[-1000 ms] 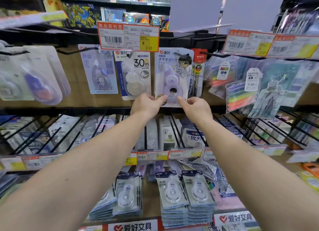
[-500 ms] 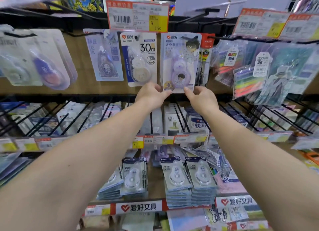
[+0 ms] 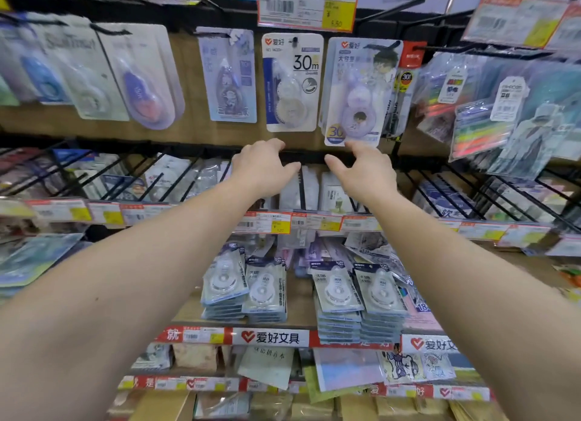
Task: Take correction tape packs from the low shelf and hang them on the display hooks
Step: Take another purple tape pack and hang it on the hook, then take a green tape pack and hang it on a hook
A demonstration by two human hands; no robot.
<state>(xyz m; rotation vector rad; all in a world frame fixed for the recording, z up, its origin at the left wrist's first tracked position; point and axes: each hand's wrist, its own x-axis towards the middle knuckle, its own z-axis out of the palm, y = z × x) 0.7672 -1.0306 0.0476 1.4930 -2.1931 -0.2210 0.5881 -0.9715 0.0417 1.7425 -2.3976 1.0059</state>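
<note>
Both hands hover empty at frame centre, just under the hanging cards: left hand and right hand with fingers loosely spread, gripping nothing. The purple correction tape pack hangs on its hook, upper centre, clear to swing. More packs sit stacked low, ready for picking.

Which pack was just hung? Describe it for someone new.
Find the red-edged price tag at top centre. On the row of hooks below it, the lilac pack hangs right of the white 30m pack. Only it shows a dark-haired cartoon boy.
</note>
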